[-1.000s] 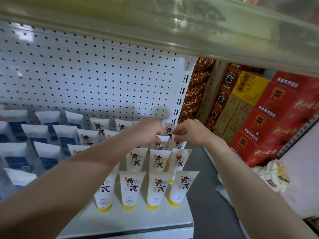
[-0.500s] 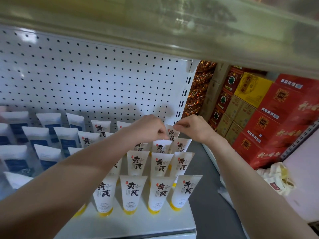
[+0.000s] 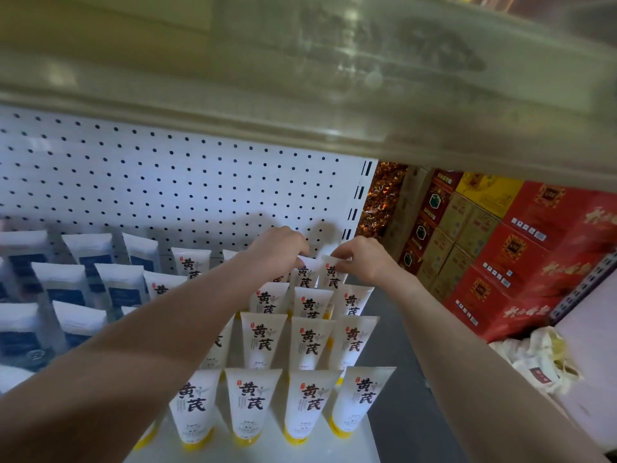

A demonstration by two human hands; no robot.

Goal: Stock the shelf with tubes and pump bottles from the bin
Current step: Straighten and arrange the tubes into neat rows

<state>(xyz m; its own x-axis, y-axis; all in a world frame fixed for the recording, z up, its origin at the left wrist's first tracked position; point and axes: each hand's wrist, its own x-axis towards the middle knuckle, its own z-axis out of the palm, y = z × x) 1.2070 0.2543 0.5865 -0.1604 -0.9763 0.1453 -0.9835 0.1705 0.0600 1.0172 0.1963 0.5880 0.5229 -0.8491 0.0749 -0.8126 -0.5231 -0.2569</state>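
Your left hand (image 3: pixel 280 250) pinches crimped top of back-row tube (image 3: pixel 304 275). Your right hand (image 3: pixel 365 260) pinches top of neighbouring tube (image 3: pixel 333 277). Those 2 stand upright, side by side, on white shelf (image 3: pixel 320 451) behind rows of yellow-capped tubes (image 3: pixel 310 406). Blue-label tubes (image 3: pixel 73 262) at left, pegboard (image 3: pixel 167 182) behind, red cartons (image 3: pixel 534 262) at right.

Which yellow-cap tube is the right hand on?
The rearmost tube in the rightmost column, nearest the pegboard: the right hand pinches its top edge. The left hand pinches the neighbouring tube beside it.
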